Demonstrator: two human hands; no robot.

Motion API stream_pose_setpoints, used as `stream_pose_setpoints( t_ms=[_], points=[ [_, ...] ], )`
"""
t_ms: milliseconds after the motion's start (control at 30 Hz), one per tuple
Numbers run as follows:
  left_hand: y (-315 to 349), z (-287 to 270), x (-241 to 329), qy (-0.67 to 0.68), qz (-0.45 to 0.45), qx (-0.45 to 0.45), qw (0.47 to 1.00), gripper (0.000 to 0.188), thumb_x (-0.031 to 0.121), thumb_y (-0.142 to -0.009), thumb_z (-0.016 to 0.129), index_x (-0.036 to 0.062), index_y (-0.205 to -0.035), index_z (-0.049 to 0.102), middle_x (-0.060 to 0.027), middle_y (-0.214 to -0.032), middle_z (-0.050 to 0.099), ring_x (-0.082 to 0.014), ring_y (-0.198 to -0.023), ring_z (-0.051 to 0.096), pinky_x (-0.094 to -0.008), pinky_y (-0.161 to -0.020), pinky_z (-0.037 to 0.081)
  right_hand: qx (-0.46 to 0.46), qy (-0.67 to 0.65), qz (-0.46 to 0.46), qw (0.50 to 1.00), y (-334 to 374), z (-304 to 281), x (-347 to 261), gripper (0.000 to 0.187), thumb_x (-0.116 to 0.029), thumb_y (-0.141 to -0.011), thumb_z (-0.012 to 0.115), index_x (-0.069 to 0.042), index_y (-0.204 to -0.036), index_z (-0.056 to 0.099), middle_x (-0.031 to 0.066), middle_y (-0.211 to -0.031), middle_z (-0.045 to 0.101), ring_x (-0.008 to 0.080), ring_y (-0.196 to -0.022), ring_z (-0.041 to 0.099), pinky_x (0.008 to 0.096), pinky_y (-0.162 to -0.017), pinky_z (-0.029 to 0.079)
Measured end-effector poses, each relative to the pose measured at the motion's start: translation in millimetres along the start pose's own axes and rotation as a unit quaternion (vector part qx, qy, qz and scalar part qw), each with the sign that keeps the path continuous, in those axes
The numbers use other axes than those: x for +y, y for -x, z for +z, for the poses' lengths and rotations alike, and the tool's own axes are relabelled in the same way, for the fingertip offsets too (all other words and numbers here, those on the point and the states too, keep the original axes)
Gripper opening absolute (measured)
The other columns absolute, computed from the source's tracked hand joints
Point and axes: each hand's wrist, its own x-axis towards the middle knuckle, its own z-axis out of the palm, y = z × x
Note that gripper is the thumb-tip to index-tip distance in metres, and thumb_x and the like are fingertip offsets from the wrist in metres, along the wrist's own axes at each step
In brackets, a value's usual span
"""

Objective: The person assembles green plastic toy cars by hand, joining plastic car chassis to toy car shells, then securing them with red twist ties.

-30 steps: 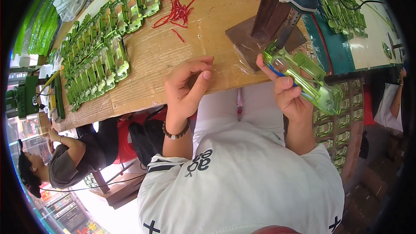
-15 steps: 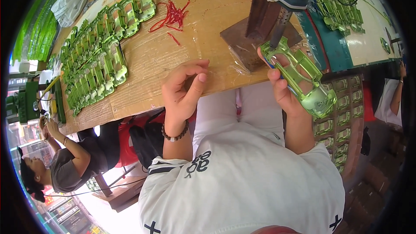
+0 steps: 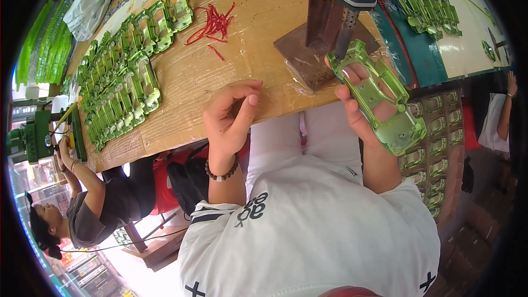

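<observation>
At right of centre, the right hand (image 3: 363, 126) grasps with its fingers one translucent green plastic frame (image 3: 375, 95). The left hand (image 3: 226, 118), at centre, has released, loosely curled fingers. Beyond, thin red strips (image 3: 215, 26) lie on the brown surface (image 3: 190, 85).

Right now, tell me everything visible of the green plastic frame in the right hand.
The green plastic frame looks glossy and translucent, with two large openings and raised edges. The right hand holds it aslant by its left side, its far end close by the dark metal nozzle; whether those two touch is unclear.
</observation>
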Motion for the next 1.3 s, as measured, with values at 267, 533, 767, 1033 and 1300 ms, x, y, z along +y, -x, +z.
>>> stream_pose_setpoints(
  t_ms=[267, 533, 767, 1033, 1300],
  points=[
    [2.7, -1.0, 1.4, 0.002, -0.002, 0.005, 1.0, 0.006, 0.0, -0.078, 0.058, -0.0046, -0.081, 0.058, -0.0119, -0.088, 0.062, -0.0126, -0.074, 0.053, -0.0222, -0.066, 0.042, 0.171, 0.004, -0.051, 0.984, -8.5, 21.1, 9.7, 0.056, -0.047, -0.087, 0.037, 0.005, -0.101, 0.051, 0.021, -0.092, 0.06, 0.0404, -0.077, 0.061, 0.04, -0.058, 0.056],
    [6.5, -2.4, 97.2, 0.364, 0.385, -0.321, 0.785, 0.034, 0.011, -0.086, 0.034, 0.0005, -0.069, 0.061, -0.0114, -0.071, 0.062, -0.0209, -0.056, 0.059, -0.0307, -0.05, 0.049, -0.005, 0.029, 0.003, 1.0, 0.8, 2.3, -1.9, 0.061, -0.042, -0.09, 0.032, 0.006, -0.127, 0.024, 0.02, -0.131, 0.033, 0.0362, -0.099, 0.051, 0.0382, -0.08, 0.051],
    [4.1, -3.3, 121.8, 0.443, 0.466, -0.433, 0.632, 0.028, 0.017, -0.086, 0.041, 0.0008, -0.077, 0.062, -0.0087, -0.08, 0.06, -0.017, -0.066, 0.057, -0.029, -0.059, 0.048, 0.016, 0.046, 0.013, 0.999, 1.0, -1.1, -5.2, 0.062, -0.043, -0.09, 0.033, 0.006, -0.126, 0.026, 0.0192, -0.116, 0.047, 0.0362, -0.097, 0.052, 0.0375, -0.077, 0.053],
    [7.7, -11.4, 131.7, 0.375, 0.491, -0.438, 0.653, 0.021, 0.018, -0.086, 0.043, 0.0036, -0.085, 0.059, -0.0051, -0.086, 0.055, -0.0141, -0.076, 0.052, -0.0275, -0.066, 0.044, 0.012, 0.012, 0.031, 0.999, 1.0, 1.7, -3.1, 0.061, -0.044, -0.09, 0.033, 0.006, -0.124, 0.03, 0.0196, -0.113, 0.049, 0.0379, -0.097, 0.052, 0.0404, -0.078, 0.052],
    [10.1, -17.9, 141.8, 0.298, 0.515, -0.436, 0.676, 0.019, 0.019, -0.085, 0.044, 0.0065, -0.093, 0.055, -0.0014, -0.093, 0.049, -0.0111, -0.085, 0.047, -0.0261, -0.074, 0.041, 0.024, -0.001, -0.014, 1.0, 0.5, 6.0, -1.9, 0.058, -0.042, -0.091, 0.031, 0.006, -0.124, 0.032, 0.0218, -0.126, 0.04, 0.0396, -0.101, 0.05, 0.0411, -0.081, 0.05]
  ],
)
